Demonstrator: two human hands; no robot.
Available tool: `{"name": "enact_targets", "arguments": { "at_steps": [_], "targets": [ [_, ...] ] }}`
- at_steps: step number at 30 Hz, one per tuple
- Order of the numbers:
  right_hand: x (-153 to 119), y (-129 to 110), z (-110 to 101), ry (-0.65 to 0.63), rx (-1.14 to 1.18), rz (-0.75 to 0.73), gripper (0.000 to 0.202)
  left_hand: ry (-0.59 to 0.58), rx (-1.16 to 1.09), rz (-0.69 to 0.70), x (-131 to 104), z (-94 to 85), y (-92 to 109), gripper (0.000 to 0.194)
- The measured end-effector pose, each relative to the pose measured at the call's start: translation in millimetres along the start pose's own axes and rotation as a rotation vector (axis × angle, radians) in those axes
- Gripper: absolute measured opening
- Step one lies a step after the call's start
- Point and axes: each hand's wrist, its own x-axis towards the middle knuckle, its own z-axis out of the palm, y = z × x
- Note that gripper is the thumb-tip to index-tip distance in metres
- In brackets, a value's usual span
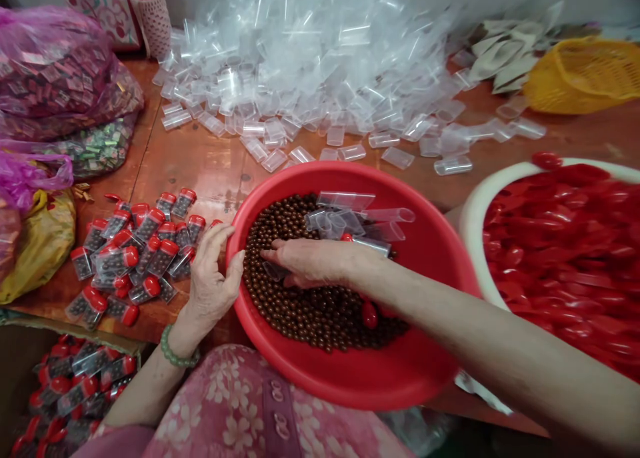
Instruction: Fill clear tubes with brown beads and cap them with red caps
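Observation:
My left hand [214, 271] rests against the left rim of a red basin [350, 381], thumb and fingers apart. Inside that basin, my right hand [315, 261] reaches down into dark brown beads [310, 321]. A clear plastic tube [274, 270] is under its fingers, partly sunk in the beads and partly hidden by the hand. Several more clear tubes [345, 221] lie behind the right hand on the beads. A red cap [370, 315] sits below the right wrist. Left of my left hand is a heap of small bead-filled containers with red caps [150, 225].
A large pile of clear tubes [320, 65] covers the table's back. On the right stand a white-rimmed tub [473, 231] of red caps and a yellow basket [575, 78]. Bulging plastic bags [55, 71] sit at left. Below them, a box holds more filled containers [80, 385].

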Motion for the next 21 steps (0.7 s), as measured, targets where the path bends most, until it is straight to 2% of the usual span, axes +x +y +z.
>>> {"name": "enact_targets", "arguments": {
  "at_steps": [3, 5, 7, 11, 13, 17, 21],
  "targets": [
    [-3.4, -1.1, -2.2, -0.140, -0.014, -0.033, 0.037, -0.005, 0.005, -0.004, 0.4, 0.1, -0.1, 0.032],
    [-4.6, -2.2, -3.5, -0.170, -0.024, -0.051, 0.036, -0.009, 0.014, -0.005, 0.7, -0.1, -0.3, 0.031],
    [-6.2, -4.3, -3.8, -0.140, -0.077, -0.053, 0.033, -0.013, 0.025, -0.001, 1.0, -0.3, -0.3, 0.030],
    [-11.4, -10.8, -3.9, -0.002, -0.312, 0.009, 0.025, -0.023, 0.040, 0.011, 1.3, -0.6, -0.2, 0.029],
    [-11.7, -14.3, -3.8, 0.043, -0.432, 0.049, 0.028, -0.020, 0.045, 0.020, 1.4, -0.7, 0.0, 0.029],
    [-6.0, -23.7, 3.8, 0.021, -0.502, 0.097, 0.035, -0.017, 0.063, 0.021, 1.4, -0.8, 0.4, 0.028],
    [-4.3, -33.3, 18.9, -0.059, -0.396, -0.039, 0.032, -0.027, 0.060, 0.010, 1.4, -1.3, 1.5, 0.028]
  ]
}}
